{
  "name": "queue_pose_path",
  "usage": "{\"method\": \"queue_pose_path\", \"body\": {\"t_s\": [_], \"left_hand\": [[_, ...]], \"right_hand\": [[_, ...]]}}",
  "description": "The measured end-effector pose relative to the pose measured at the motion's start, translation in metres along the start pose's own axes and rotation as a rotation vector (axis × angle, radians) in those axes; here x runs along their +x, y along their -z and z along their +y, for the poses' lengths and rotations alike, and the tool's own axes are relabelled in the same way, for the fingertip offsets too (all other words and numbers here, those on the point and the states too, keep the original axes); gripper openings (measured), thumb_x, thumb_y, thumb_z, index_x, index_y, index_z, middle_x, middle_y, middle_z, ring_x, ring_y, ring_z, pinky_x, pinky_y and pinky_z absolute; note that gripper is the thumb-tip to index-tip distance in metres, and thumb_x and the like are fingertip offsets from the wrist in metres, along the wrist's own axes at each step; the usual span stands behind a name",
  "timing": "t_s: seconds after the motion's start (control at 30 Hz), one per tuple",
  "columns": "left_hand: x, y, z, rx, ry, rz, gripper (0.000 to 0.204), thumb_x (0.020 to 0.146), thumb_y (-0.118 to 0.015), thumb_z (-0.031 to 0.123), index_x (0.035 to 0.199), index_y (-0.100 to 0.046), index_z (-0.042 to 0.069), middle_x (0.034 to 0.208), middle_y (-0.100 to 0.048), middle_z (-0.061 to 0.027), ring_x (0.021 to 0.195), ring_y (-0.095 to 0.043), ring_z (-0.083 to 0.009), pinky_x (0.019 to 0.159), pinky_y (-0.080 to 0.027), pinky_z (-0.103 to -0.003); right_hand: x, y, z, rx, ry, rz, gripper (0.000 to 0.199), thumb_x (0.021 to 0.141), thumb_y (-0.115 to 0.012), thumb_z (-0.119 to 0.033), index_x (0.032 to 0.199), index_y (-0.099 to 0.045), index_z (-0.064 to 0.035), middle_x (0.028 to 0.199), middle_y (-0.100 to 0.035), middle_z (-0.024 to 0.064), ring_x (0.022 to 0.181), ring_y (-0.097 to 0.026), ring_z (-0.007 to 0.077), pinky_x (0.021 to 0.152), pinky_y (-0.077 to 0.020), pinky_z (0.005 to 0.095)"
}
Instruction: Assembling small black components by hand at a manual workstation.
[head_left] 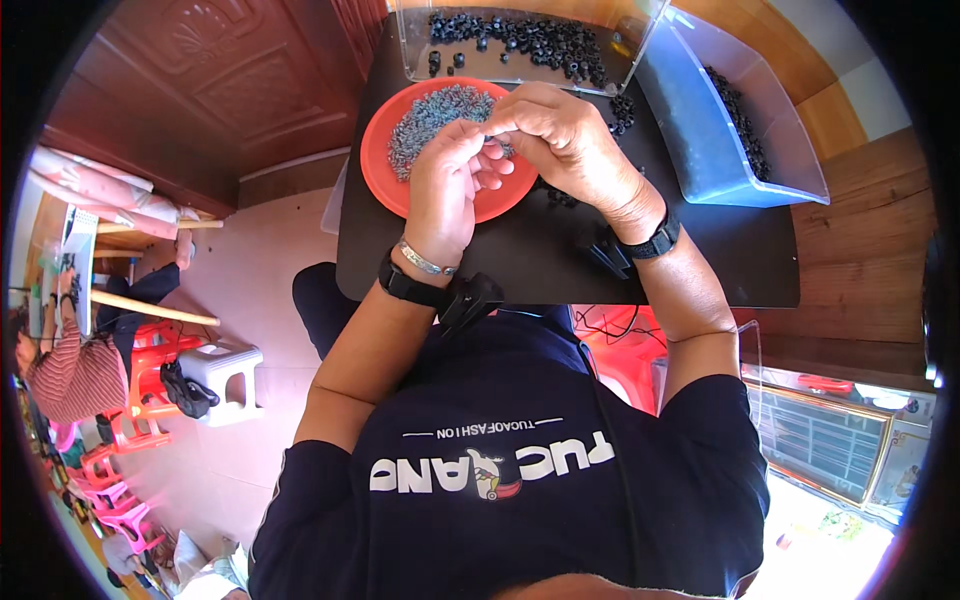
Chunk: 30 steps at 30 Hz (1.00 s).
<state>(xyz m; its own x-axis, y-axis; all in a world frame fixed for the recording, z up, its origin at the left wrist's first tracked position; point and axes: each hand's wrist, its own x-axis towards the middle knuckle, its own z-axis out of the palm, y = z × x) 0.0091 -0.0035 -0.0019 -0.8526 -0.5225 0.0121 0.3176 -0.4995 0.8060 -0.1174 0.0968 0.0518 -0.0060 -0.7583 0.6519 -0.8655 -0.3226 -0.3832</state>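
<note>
My left hand [452, 175] and my right hand [560, 135] meet fingertip to fingertip above an orange-red plate [375, 165]. Both pinch with thumb and forefinger. A small dark bit shows where they meet, too little of it visible to name. The other fingers of my left hand curl loosely, palm turned up. My right hand comes down from above, its fingers bent. A heap of small silvery metal pieces [420, 125] fills much of the plate, partly hidden behind my hands. Several loose black parts [560, 196] lie on the dark table by my right wrist.
At the table's [690, 250] far side, a clear box [412, 60] contains many small black parts [540, 42]. A bluish translucent bin [700, 150] on the right holds more. Both wrists wear black straps with small devices. Another person [85, 375] sits far left, near stools [225, 375].
</note>
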Motion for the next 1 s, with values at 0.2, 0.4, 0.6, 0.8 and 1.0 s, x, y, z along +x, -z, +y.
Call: {"method": "queue_pose_path", "body": {"t_s": [0.2, 0.4, 0.6, 0.8, 1.0], "left_hand": [[0.003, 0.002, -0.002, -0.045, 0.025, -0.019, 0.015, 0.092, -0.049, 0.02, 0.089, -0.055, 0.007, 0.082, -0.06, -0.0034, 0.072, -0.06, -0.015, 0.063, -0.044, -0.024], [0.002, 0.001, -0.002, -0.038, 0.029, -0.027, 0.014, 0.092, -0.048, 0.02, 0.09, -0.055, 0.007, 0.083, -0.06, -0.0036, 0.073, -0.06, -0.0155, 0.064, -0.045, -0.025], [0.008, 0.009, -0.004, -0.226, 0.038, -0.008, 0.019, 0.093, -0.045, 0.025, 0.093, -0.056, 0.009, 0.087, -0.06, -0.0023, 0.079, -0.058, -0.0152, 0.069, -0.044, -0.028], [0.004, 0.009, 0.002, -0.24, 0.019, -0.042, 0.019, 0.093, -0.049, 0.025, 0.091, -0.056, 0.008, 0.086, -0.058, -0.0026, 0.08, -0.057, -0.0175, 0.071, -0.043, -0.029], [0.007, 0.008, -0.001, -0.286, 0.067, -0.067, 0.019, 0.094, -0.049, 0.025, 0.088, -0.056, 0.008, 0.085, -0.057, -0.0032, 0.08, -0.058, -0.0189, 0.071, -0.043, -0.03]], "right_hand": [[-0.003, -0.004, 0.003, -0.02, -0.07, 0.041, 0.017, 0.079, -0.064, 0.004, 0.093, -0.064, -0.006, 0.088, -0.064, 0.0078, 0.082, -0.065, 0.0217, 0.071, -0.0524, 0.0289], [-0.005, -0.005, 0.003, 0.043, -0.15, 0.071, 0.015, 0.076, -0.066, -0.003, 0.089, -0.065, -0.0076, 0.084, -0.063, 0.0089, 0.083, -0.064, 0.0279, 0.07, -0.0529, 0.0342], [-0.004, -0.012, 0.001, 0.019, -0.061, 0.055, 0.016, 0.079, -0.071, -0.011, 0.093, -0.067, -0.0049, 0.088, -0.064, 0.0101, 0.083, -0.064, 0.0241, 0.073, -0.0524, 0.0321], [-0.004, 0.022, 0.029, -0.103, -0.3, 0.185, 0.009, 0.083, -0.065, -0.007, 0.09, -0.067, -0.0028, 0.085, -0.065, 0.0091, 0.078, -0.064, 0.0234, 0.072, -0.0517, 0.0313], [-0.02, 0.066, 0.074, -0.642, -0.637, -0.088, 0.018, 0.079, -0.059, -0.023, 0.086, -0.069, -0.0097, 0.087, -0.067, 0.0122, 0.082, -0.064, 0.0318, 0.073, -0.0501, 0.0407]]}}
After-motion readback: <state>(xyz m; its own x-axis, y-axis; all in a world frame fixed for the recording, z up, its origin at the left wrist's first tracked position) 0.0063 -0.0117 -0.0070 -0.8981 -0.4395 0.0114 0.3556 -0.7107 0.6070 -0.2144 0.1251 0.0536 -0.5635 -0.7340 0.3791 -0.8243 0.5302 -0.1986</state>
